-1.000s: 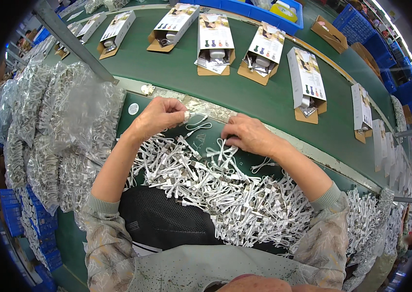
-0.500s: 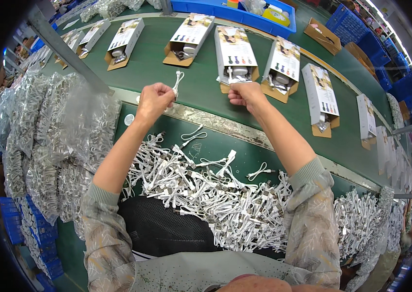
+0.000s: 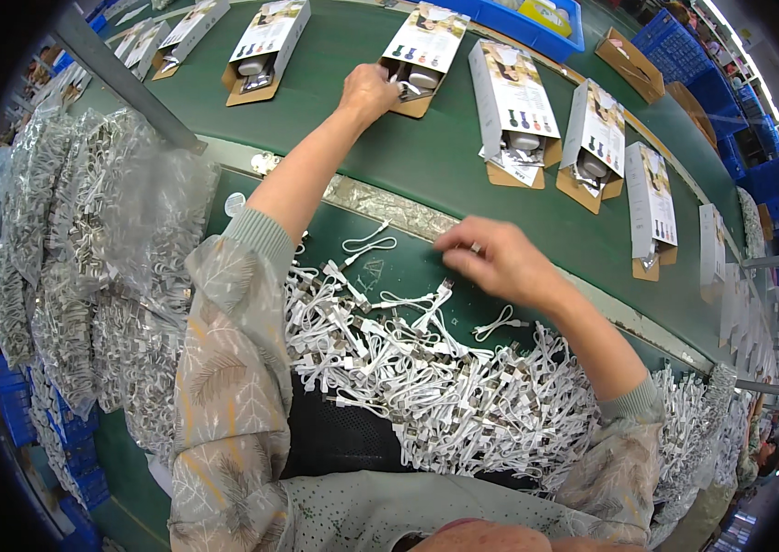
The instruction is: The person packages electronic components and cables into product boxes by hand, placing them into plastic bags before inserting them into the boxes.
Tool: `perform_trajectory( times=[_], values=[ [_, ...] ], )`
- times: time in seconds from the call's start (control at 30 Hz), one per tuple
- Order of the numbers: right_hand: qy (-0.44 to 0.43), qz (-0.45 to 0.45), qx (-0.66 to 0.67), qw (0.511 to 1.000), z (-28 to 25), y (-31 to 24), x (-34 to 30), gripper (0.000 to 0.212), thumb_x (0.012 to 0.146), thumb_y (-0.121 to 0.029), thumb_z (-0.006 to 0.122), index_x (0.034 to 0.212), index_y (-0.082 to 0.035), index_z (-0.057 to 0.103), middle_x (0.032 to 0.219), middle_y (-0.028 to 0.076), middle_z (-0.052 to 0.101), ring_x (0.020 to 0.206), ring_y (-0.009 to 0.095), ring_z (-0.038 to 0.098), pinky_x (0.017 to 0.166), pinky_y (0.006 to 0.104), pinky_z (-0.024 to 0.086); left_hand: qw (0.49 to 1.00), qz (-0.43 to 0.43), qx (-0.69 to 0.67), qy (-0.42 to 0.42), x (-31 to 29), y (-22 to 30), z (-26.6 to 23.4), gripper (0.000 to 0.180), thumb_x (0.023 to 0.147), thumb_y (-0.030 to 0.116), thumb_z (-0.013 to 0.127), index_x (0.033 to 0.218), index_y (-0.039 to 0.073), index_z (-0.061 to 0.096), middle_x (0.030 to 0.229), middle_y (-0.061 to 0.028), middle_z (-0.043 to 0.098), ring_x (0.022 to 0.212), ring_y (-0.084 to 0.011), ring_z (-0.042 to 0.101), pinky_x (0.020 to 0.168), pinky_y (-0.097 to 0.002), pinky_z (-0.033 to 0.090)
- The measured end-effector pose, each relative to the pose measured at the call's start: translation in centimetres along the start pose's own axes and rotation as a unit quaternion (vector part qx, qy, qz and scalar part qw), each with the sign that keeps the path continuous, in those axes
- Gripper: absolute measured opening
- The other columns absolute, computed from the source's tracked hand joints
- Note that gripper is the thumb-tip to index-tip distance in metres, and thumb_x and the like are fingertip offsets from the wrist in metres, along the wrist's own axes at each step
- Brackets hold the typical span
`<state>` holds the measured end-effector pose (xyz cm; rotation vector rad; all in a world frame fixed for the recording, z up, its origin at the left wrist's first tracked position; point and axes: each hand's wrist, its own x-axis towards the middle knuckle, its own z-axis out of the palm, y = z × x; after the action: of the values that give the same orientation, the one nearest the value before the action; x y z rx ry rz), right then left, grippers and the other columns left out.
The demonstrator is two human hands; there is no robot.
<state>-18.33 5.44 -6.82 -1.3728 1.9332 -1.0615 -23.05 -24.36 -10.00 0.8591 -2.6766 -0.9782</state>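
My left hand (image 3: 369, 92) is closed on a white USB cable (image 3: 409, 90), at the open end of a printed white box (image 3: 426, 39) on the green belt. A rounded white item (image 3: 423, 78) shows inside that box's brown flaps. Lower and to the right, my right hand (image 3: 498, 259) hovers over the near edge of the belt, slightly blurred. Its thumb and fingers are apart, and I see nothing held in them. Below it spreads a heap of short white USB cables (image 3: 444, 396), and one loose looped cable (image 3: 500, 324) lies just above the heap.
More open boxes stand along the belt, such as one at right (image 3: 513, 92) and one at left (image 3: 270, 37). Clear bags of cables (image 3: 86, 267) are stacked at left. A slanting metal post (image 3: 132, 83) rises there. A blue tray (image 3: 536, 32) sits beyond the belt.
My left hand has carried its cable up and right to a box opening. My right hand has left another box and come down toward the heap. The nearer boxes have shifted right.
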Motion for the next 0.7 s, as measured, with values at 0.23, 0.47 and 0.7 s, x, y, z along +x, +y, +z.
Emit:
perform_trajectory(
  times=[0.23,0.47,0.7],
  values=[
    [-0.072,-0.046,-0.17,0.982,2.1,-0.5,-3.8,0.014,0.08,-0.005,0.056,0.093,-0.001,0.057,0.092,0.014,0.053,0.094,0.03,0.053,0.077,0.039,0.046,0.969,0.176,-0.012,-0.174,-10.4,1.8,-3.9,0.036,0.075,0.02,0.063,0.104,-0.001,0.06,0.093,-0.0186,0.065,0.086,-0.029,0.063,0.08,-0.0352,0.049],
    [-0.036,0.23,0.181,0.955,0.4,-1.1,-4.4,0.022,0.086,-0.018,0.063,0.099,-0.001,0.058,0.084,0.002,0.062,0.071,0.008,0.058,0.064,0.0239,0.049,0.945,0.094,0.168,-0.264,-20.5,0.4,-7.2,0.025,0.074,0.02,0.065,0.09,0.001,0.062,0.081,-0.0144,0.064,0.081,-0.0313,0.062,0.074,-0.0399,0.048],
    [0.04,0.282,0.564,0.775,1.0,-0.4,-0.9,0.019,0.085,-0.006,0.062,0.102,0.002,0.057,0.092,0.008,0.062,0.082,0.013,0.062,0.075,0.0223,0.055,0.967,0.071,0.077,-0.234,-20.7,0.2,-7.7,0.019,0.074,0.016,0.061,0.077,-0.002,0.064,0.07,-0.0148,0.064,0.068,-0.0283,0.062,0.066,-0.0374,0.048]
  ],
)
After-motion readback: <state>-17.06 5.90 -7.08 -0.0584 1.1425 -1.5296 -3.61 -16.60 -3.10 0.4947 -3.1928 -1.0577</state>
